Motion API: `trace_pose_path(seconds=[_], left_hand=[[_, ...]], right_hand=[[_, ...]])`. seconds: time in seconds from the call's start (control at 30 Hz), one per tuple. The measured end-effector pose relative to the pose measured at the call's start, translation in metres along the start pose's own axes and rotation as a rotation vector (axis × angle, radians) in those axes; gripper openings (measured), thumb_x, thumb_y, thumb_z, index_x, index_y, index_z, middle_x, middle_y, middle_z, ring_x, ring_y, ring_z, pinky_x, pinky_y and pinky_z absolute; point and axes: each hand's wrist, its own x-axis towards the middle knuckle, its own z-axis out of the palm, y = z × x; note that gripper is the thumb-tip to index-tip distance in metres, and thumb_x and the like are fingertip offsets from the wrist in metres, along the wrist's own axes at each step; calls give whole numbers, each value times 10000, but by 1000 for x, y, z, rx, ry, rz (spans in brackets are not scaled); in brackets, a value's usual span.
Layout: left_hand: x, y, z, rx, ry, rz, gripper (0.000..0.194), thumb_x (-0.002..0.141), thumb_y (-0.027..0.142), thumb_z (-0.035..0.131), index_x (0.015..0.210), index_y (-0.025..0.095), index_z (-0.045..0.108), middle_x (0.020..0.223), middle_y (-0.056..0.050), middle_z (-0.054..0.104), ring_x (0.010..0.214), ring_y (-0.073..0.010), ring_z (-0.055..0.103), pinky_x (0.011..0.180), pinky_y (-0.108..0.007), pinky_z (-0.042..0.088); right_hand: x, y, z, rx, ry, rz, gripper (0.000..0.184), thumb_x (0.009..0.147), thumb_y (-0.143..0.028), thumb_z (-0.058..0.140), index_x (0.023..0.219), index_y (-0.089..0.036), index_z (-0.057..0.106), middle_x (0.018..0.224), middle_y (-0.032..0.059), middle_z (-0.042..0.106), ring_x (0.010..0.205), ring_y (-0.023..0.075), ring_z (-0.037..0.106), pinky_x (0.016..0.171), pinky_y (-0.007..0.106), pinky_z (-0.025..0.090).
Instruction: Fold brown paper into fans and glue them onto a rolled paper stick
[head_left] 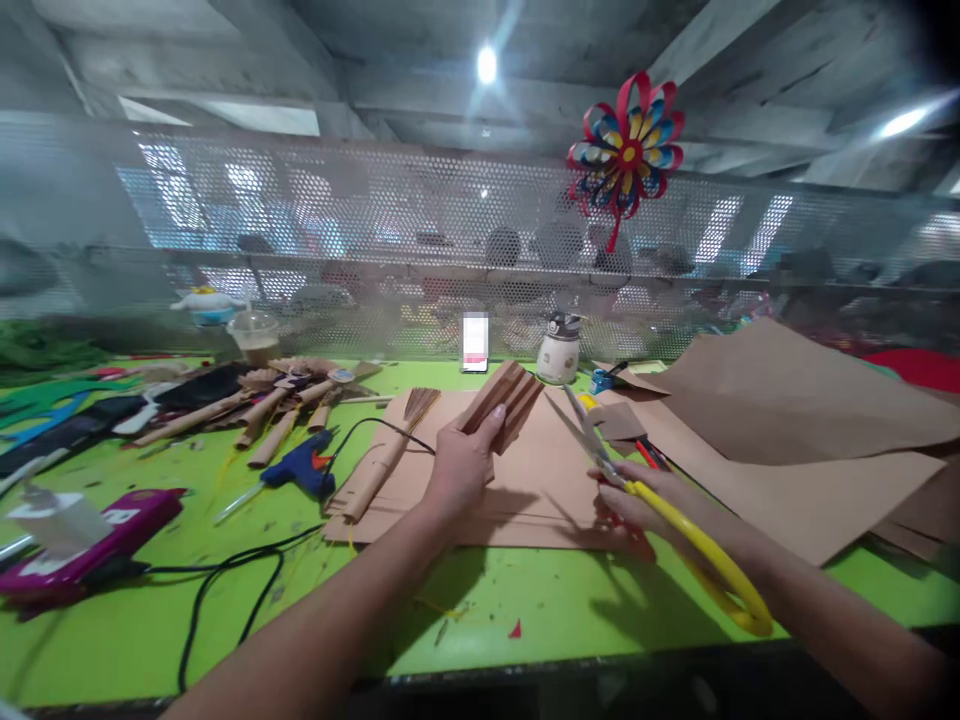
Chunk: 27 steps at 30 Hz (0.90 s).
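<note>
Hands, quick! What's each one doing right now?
Left hand: grip closed on folded brown paper.
Right hand: grip closed on yellow-handled metal scissors, blades apart.

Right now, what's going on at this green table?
Someone's left hand holds a folded stack of brown paper above a flat brown sheet. The right hand holds scissors, blades parted and pointing toward the stack. A fringed paper roll lies on the sheet's left side, with a blue glue gun beside it.

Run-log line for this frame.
left hand: grips folded paper | right hand: holds scissors, blades apart | glue gun: on table, left side
</note>
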Motion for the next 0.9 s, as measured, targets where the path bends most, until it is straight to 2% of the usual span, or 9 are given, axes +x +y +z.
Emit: trace_pose_path(seconds=[0.17, 0.27, 0.43, 0.57, 0.73, 0.83, 0.9], left_hand=[[-6, -3, 6, -3, 1, 113, 403, 683, 308, 755, 1047, 145, 703, 968, -83, 724, 1000, -263, 632, 913, -377, 479], [-13, 0, 11, -1, -41, 124, 388, 723, 310, 724, 1072, 144, 692, 1050, -98, 706, 1028, -262, 625, 940, -386, 459], [-25, 10, 20, 57, -46, 52, 423, 744, 317, 709, 1124, 135, 670, 1098, -107, 691, 1068, -278, 609, 961, -395, 445], [-28, 11, 23, 2, -94, 54, 451, 751, 304, 705, 1168, 143, 649, 1106, -113, 688, 1058, -269, 617, 949, -382, 455], [-30, 11, 24, 16, -50, 22, 378, 717, 274, 738, 1070, 143, 704, 1050, -122, 707, 1033, -292, 627, 906, -394, 487], [-32, 13, 27, -36, -45, 5, 372, 714, 242, 736, 1070, 140, 703, 1041, -124, 710, 1058, -295, 618, 939, -407, 474], [-33, 14, 28, -109, -89, 16, 400, 731, 228, 719, 1121, 147, 678, 1087, -120, 695, 1091, -283, 605, 982, -411, 449]], right_hand=[[5, -19, 38, -21, 32, -115, 368, 773, -505, 655, 908, -170, 586, 762, 4, 535, 680, 132, 508, 596, 242, 437], [3, -21, 48, -23, 42, -85, 378, 828, -553, 559, 908, -184, 569, 710, -9, 523, 600, 113, 482, 506, 221, 397], [-4, -26, 56, 17, 86, -99, 452, 837, -629, 475, 915, -189, 540, 691, -8, 533, 569, 114, 491, 488, 226, 384], [-8, -28, 60, 83, 84, -123, 471, 818, -648, 483, 868, -182, 528, 681, -3, 538, 556, 114, 485, 504, 239, 392], [-8, -21, 66, 166, 104, -70, 490, 805, -665, 486, 901, -187, 529, 694, -3, 534, 579, 128, 510, 518, 249, 434], [-7, -19, 69, 213, 102, -47, 488, 805, -667, 484, 856, -183, 512, 707, 2, 530, 591, 128, 520, 517, 248, 451], [-8, -19, 70, 231, 109, -46, 487, 806, -664, 486, 849, -180, 513, 725, 9, 536, 599, 127, 524, 517, 245, 452]])
